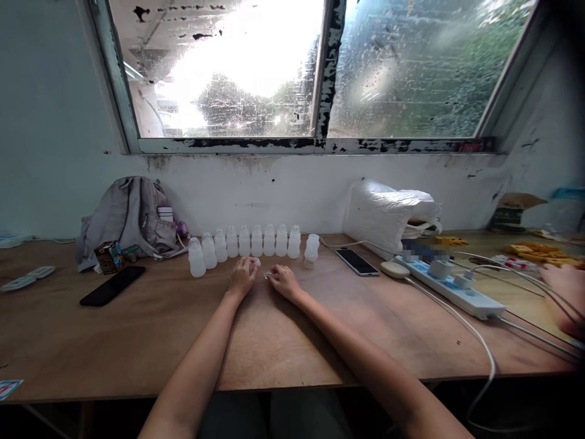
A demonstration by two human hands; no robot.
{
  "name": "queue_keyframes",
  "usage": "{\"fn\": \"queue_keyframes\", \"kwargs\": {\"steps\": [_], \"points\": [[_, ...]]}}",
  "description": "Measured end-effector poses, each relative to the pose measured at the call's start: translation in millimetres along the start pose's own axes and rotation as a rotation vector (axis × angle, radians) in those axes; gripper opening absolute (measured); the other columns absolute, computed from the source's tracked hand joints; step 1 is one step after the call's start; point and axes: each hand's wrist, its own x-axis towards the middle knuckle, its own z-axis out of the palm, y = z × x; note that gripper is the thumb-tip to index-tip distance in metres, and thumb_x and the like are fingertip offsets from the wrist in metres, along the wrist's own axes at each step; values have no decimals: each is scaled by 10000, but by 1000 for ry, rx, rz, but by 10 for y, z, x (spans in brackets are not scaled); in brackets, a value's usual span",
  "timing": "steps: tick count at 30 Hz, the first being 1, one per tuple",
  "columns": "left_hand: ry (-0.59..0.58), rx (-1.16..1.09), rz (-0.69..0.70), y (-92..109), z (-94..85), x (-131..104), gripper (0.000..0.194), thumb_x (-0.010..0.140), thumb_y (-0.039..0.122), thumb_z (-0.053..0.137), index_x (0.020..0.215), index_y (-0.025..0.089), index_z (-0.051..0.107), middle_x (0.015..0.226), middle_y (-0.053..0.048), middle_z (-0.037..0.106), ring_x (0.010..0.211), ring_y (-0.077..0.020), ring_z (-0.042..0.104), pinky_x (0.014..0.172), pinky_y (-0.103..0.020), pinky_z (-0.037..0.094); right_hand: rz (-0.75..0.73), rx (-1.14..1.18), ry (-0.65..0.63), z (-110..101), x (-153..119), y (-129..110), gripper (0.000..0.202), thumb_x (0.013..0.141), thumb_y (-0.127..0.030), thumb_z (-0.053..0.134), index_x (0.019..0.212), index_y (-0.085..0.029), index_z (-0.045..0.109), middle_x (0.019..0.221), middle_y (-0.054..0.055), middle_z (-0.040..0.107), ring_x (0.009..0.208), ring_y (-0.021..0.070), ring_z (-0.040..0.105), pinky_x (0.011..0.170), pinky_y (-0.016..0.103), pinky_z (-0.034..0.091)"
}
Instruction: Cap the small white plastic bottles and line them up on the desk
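My left hand (243, 275) rests low over the table with its fingers closed on a small whitish piece (256, 263). Close by on the right, my right hand (282, 281) has its fingers curled around a small clear piece (267, 275). Neither piece shows well enough to name. Behind both hands, several frosted white bottles (257, 241) with clear tops stand upright in a row. At the right end, slightly apart, another frosted bottle (312, 244) stands with a clear part at its bottom.
A black phone (113, 286), a small box (109, 257) and a grey backpack (132, 219) are at left. Rightward lie another phone (357, 261), a white plastic bag (388, 213), a round white puck (393, 270) and a power strip (452, 286) with cables. Another person's hand (564, 296) is far right.
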Motion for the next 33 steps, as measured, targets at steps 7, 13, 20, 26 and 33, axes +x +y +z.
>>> {"fn": "queue_keyframes", "kwargs": {"steps": [7,13,20,26,33], "points": [[-24,-132,236,179,-27,-59,192,819,315,424,950,194,496,1017,-56,538,967,-185,493,843,-335,398,-82,75,-150,-18,-81,62,331,712,-239,522,1039,-196,550,972,69,601,920,218,505,769,308,345],[-113,-142,230,278,-92,-72,231,822,316,416,1003,195,493,1045,-59,525,987,-180,482,873,-325,384,-60,127,-119,-3,-67,35,210,729,-200,490,917,-172,581,865,62,632,792,187,548,691,259,381],[-231,-150,167,241,-169,-86,236,777,312,474,979,193,500,983,-60,534,951,-189,491,863,-321,381,-19,160,-59,15,-65,51,233,720,-130,482,934,-147,575,902,80,624,831,175,546,729,259,386],[-333,-153,120,155,-126,-110,293,725,372,529,954,191,502,942,-51,542,922,-192,498,812,-316,396,-32,169,-54,59,-66,85,259,720,-138,490,966,-132,570,957,100,616,907,180,536,782,271,387],[-257,-330,19,162,-67,-83,158,772,320,473,820,189,547,870,-41,564,879,-182,512,815,-319,383,-63,185,-59,28,-88,72,303,712,-148,494,1011,-148,544,955,88,610,909,176,535,795,278,387]]}}
